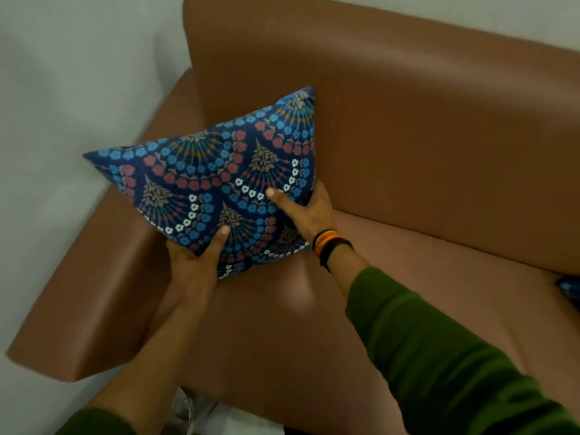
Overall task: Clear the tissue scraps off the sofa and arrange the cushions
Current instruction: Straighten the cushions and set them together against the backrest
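A dark blue cushion (213,177) with a red, blue and white flower pattern is held in the left corner of the brown leather sofa (423,127), tilted against the backrest and armrest. My left hand (196,262) grips its lower edge, thumb on the front face. My right hand (309,208) grips its lower right corner, thumb pressed on the pattern; that wrist wears coloured bands. No tissue scraps show on the seat.
The sofa's left armrest (94,293) runs along a pale wall (62,89). A sliver of another blue patterned cushion (569,288) shows at the right edge on the seat. A metal sofa leg (185,406) stands on the floor below.
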A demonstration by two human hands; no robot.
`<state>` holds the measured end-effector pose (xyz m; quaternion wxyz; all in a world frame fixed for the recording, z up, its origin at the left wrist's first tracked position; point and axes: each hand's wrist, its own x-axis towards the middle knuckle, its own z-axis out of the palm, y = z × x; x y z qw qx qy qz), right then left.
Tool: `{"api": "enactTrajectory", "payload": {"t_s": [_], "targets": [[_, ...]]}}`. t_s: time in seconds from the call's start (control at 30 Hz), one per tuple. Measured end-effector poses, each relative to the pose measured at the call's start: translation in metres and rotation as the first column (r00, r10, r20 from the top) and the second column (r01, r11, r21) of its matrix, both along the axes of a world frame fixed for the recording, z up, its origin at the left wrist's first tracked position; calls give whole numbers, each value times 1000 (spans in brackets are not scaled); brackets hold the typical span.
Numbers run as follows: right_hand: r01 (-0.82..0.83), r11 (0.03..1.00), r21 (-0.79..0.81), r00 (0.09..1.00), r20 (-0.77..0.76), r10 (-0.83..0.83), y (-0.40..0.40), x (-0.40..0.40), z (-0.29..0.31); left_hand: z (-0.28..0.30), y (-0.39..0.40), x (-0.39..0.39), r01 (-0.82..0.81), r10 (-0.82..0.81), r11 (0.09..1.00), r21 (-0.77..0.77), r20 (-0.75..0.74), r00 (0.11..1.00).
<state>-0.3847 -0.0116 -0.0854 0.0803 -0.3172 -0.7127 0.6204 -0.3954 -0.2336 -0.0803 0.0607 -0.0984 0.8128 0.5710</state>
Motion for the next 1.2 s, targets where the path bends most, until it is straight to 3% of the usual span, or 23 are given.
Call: {"api": "enactTrajectory", "payload": {"t_s": [0.23,0.37,0.5,0.7,0.83,0.97,1.2], "targets": [[355,934,31,935,-13,-354,85,132,18,28,110,55,315,-314,949,-3,-102,944],[491,870,38,871,-27,-490,145,204,24,25,184,83,447,-447,894,-7,-79,891],[488,870,74,872,12,-490,177,255,-4,-11,216,119,525,-524,851,11,-45,850],[399,917,-12,916,-41,-399,171,233,10,-12,204,99,530,-530,848,-26,-20,847],[412,911,-23,908,89,-409,141,289,14,8,188,142,559,-575,807,-190,-38,818],[458,885,83,869,167,-466,131,364,35,52,201,216,610,-664,724,-324,-87,742],[644,746,173,707,239,-666,185,496,79,89,286,335,795,-831,542,-272,-33,555]]}}
